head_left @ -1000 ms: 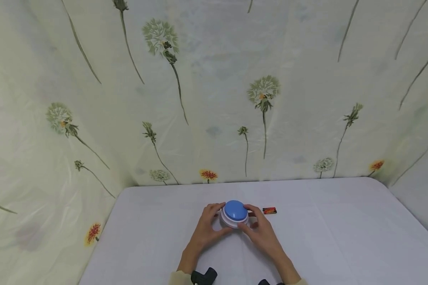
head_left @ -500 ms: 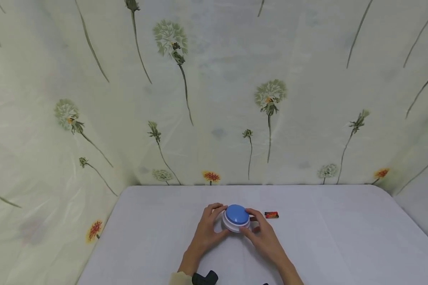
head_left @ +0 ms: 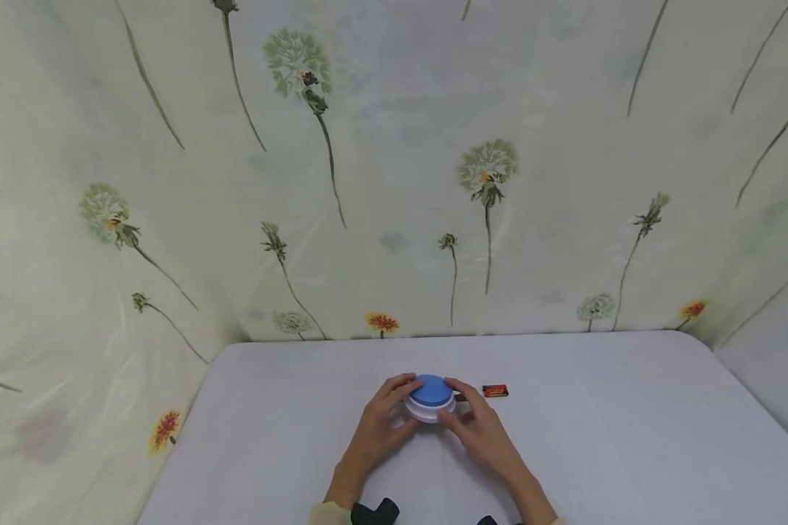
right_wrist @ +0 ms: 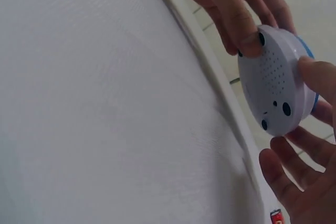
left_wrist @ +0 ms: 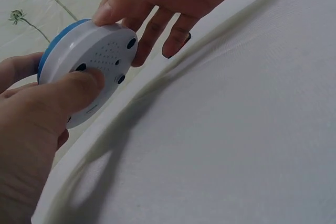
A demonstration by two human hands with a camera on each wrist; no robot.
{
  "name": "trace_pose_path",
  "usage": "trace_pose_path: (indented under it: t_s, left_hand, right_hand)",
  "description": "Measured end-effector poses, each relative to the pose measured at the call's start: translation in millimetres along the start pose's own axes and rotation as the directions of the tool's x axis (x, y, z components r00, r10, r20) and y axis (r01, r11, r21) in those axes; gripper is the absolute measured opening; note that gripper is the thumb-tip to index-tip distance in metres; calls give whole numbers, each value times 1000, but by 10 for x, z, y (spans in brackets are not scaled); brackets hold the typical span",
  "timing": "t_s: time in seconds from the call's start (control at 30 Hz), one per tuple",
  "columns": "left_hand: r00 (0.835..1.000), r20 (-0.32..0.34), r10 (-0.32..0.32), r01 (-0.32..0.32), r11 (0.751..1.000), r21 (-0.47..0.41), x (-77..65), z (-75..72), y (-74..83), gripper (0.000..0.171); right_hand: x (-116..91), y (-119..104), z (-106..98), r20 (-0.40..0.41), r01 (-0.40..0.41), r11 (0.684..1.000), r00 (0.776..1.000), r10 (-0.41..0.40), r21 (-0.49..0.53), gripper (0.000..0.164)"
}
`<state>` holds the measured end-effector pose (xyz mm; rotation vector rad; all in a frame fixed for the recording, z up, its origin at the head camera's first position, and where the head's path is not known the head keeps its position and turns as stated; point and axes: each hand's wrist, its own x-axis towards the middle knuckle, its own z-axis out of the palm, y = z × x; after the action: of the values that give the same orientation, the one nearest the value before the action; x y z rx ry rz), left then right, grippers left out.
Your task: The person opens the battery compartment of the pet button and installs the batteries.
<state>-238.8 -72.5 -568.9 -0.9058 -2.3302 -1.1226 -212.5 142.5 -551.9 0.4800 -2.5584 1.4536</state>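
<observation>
One round device (head_left: 432,397), white with a blue domed top, shows just below the centre of the head view, held between the left hand (head_left: 378,432) and the right hand (head_left: 484,432). The left hand is clamped on it from the left side, its thumb pressed to the underside and its fingertips reaching over the blue top. The right hand pinches the rim from the right side, the thumb at the near edge and the forefinger at the far edge; its other fingers hang apart, below the device in the right wrist view. In the left wrist view the device is at the upper left, steeply tilted and clear of the surface, its white underside showing small perforations and dark round feet; in the right wrist view it is at the upper right. Just right of the right hand in the head view lie small red-and-black batteries (head_left: 495,391), one end of which also shows at the bottom right of the right wrist view. All lie on or above a white table (head_left: 604,437) filling the lower part of the head view. Behind it, a pale flower-printed sheet (head_left: 394,146) fills the upper part. A black band (head_left: 376,512) and a cream sleeve (head_left: 330,514) show at the bottom edge.
</observation>
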Motion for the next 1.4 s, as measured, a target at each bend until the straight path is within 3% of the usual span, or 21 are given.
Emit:
trace_pose_path:
  t_s: [0.2,0.5,0.7,1.0,1.1,1.23,1.33,1.4]
  left_hand:
    - [999,-37,-24,22,998,-57,36,28,-17,68]
    - [979,-135,-150,124,976,-181,60,30,-31,58]
    - [971,-119,-209,178,957,-229,55,44,-40,49]
    - [971,-111,-209,177,953,-247,38,46,6,44]
    - [973,-116,-200,167,956,-242,62,-30,134,42]
    - [976,-116,-185,155,962,-225,49,-32,135,41]
    - [975,-114,-189,159,960,-230,-3,45,16,41]
    - [975,-110,-193,163,958,-236,-22,41,17,41]
  right_hand:
    - [16,-6,-58,1,7,1000,1000,-7,-6,60]
    - [47,-26,-72,18,39,999,999,-39,30,61]
    - [54,-62,-90,24,64,997,998,-65,34,60]
    - [51,-60,-84,-2,82,997,997,-82,3,51]
    - [47,-64,-83,2,68,998,998,-69,9,48]
    - [37,-60,-74,7,64,998,998,-64,21,46]
    - [26,-50,-59,8,64,997,998,-65,30,45]
    - [20,-44,-48,11,59,998,998,-60,31,44]
